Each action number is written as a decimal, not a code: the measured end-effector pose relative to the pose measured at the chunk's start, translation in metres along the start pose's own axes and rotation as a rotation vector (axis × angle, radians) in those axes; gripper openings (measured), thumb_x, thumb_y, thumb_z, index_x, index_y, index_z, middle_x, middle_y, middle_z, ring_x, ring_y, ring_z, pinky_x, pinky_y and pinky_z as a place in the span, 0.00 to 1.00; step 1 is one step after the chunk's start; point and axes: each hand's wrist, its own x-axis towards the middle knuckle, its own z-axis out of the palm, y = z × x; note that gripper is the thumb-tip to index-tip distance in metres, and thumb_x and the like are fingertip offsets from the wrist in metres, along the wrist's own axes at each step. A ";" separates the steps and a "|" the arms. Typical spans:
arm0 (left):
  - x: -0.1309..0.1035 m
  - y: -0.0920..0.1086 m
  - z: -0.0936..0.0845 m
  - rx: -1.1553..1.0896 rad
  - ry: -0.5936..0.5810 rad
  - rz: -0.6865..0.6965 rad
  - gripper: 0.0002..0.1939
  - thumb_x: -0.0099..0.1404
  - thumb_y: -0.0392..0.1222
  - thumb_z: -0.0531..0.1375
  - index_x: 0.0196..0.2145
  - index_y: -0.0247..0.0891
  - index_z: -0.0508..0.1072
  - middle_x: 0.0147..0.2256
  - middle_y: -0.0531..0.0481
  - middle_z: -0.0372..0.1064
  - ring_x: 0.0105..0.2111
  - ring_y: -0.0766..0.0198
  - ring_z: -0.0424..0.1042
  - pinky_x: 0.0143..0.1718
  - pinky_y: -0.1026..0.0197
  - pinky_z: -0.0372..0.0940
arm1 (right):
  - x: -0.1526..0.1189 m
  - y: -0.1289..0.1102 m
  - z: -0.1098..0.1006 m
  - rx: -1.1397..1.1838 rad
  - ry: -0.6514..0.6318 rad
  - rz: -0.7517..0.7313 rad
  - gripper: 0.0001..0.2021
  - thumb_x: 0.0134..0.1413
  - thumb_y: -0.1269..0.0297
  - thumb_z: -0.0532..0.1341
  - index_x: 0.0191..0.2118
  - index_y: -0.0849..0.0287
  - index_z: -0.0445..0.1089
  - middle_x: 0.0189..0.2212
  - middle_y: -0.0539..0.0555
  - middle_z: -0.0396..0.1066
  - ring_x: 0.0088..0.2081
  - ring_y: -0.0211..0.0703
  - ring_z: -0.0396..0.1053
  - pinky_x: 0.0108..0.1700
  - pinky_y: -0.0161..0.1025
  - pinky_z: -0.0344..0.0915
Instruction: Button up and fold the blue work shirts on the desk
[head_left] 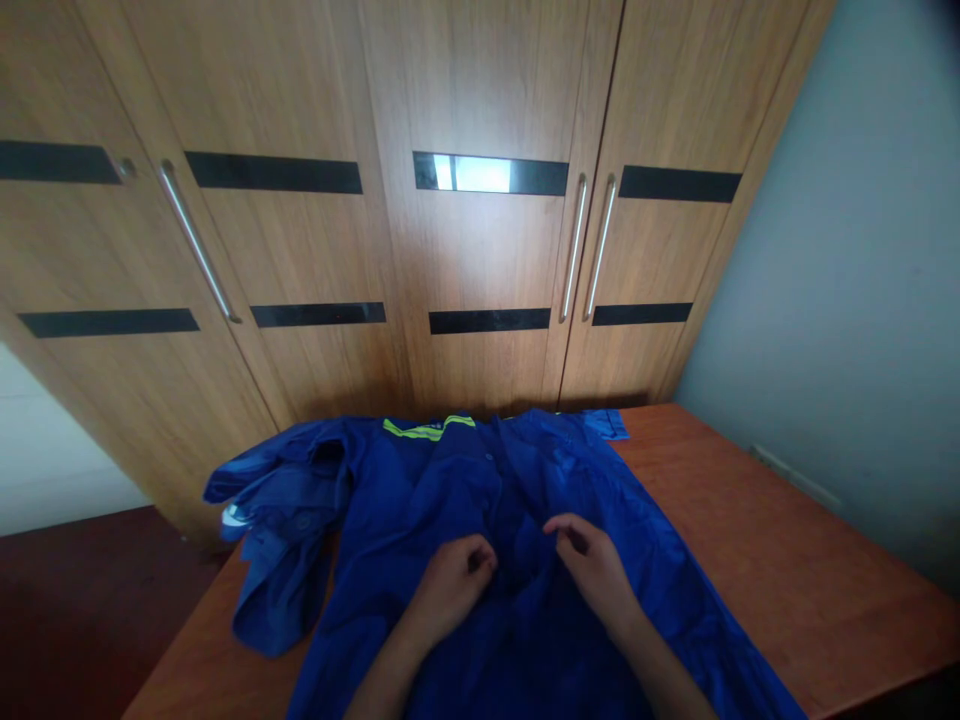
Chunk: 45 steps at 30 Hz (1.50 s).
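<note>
A reddish-brown wooden table (750,560) stands against a tall wood-grained wardrobe (472,250). On the table lies a dark blue garment (517,490), spread from the far edge toward the near side, where it runs out of view. Yellow-green trim (420,432) shows at its far end, left of the middle.

Both hands are over the middle of the garment, a little apart. The left hand (457,575) has its fingers curled toward the thumb; whether it pinches any cloth, I cannot tell. The right hand (589,560) is bent in a loose curve, fingertips pointing toward the left hand — its grip on the cloth, if any, cannot be made out either.

To the left, bunched blue cloth (289,510) lies at the table's edge, with a small white patch (234,517) beside it. The right part of the table is bare wood. Beyond, the wardrobe carries black strips and metal handles — light glares off one strip. A pale wall (847,300) rises on the right; dark reddish floor (75,600) shows at left.
</note>
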 end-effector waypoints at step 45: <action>-0.021 0.041 -0.012 -0.564 0.146 -0.022 0.12 0.63 0.51 0.56 0.34 0.40 0.60 0.26 0.54 0.73 0.18 0.69 0.70 0.17 0.70 0.57 | 0.027 -0.052 0.028 -0.216 -0.057 -0.271 0.14 0.52 0.76 0.52 0.40 0.60 0.72 0.35 0.54 0.72 0.38 0.40 0.69 0.41 0.33 0.63</action>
